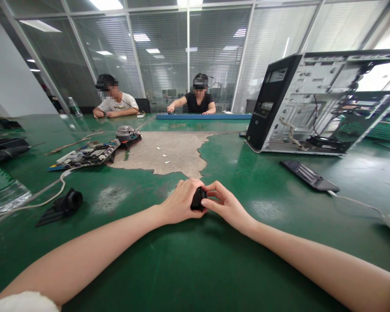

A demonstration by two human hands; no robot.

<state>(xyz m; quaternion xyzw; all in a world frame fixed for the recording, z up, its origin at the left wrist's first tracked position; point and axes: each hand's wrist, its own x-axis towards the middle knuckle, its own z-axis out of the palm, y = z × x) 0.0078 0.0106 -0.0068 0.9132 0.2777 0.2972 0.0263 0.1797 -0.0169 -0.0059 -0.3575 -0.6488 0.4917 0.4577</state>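
Note:
A small black plastic-looking part (198, 199) is held between my two hands, just above or on the green table; its exact kind I cannot make out. My left hand (183, 200) wraps round it from the left, fingers curled over its far side. From the right, my right hand (225, 203) pinches its edge between thumb and fingertips. Part of the piece is hidden behind my left fingers. Off to the left on the table lies another black part (65, 206) with a round opening and a flat slotted base.
A circuit board (87, 156) and a cooling fan (128, 134) sit left of a bare patch (169, 151) in the green surface. An opened computer case (276, 108) stands at right, near a black device (308, 175) with a white cable. Two people sit opposite; a bottle (6, 186) is at far left.

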